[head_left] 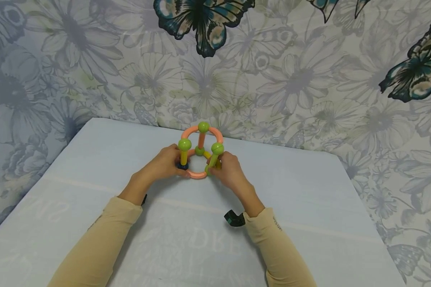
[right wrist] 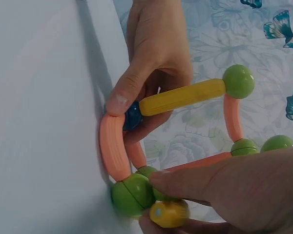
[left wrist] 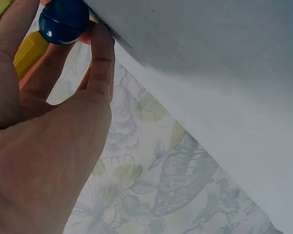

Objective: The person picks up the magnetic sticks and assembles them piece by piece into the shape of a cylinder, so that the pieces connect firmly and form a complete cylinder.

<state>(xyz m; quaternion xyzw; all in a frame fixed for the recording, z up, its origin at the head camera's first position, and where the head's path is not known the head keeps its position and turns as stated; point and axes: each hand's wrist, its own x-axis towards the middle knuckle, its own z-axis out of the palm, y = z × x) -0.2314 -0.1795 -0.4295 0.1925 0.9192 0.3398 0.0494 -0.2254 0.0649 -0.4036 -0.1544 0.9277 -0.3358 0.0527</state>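
A frame of magnetic building sticks and balls stands on the table, with curved peach sticks (head_left: pixel 196 175) along its base and top. My left hand (head_left: pixel 166 162) grips its lower left corner, thumb and fingers around the blue ball (right wrist: pixel 132 117). An upright yellow stick (right wrist: pixel 183 97) rises from that ball to a green ball (head_left: pixel 184 144). At the lower right corner my right hand (head_left: pixel 231 169) pinches a short-looking yellow magnetic stick (right wrist: pixel 169 213), its silver tip facing the right wrist camera. Those fingers also touch the green pieces beside the lower green ball (right wrist: pixel 133 195).
A white-covered table (head_left: pixel 186 239) lies under both forearms. Behind it hangs a floral wall covering (head_left: pixel 291 79) with butterflies. A dark wrist mount (head_left: pixel 234 218) juts from the right sleeve just above the tabletop.
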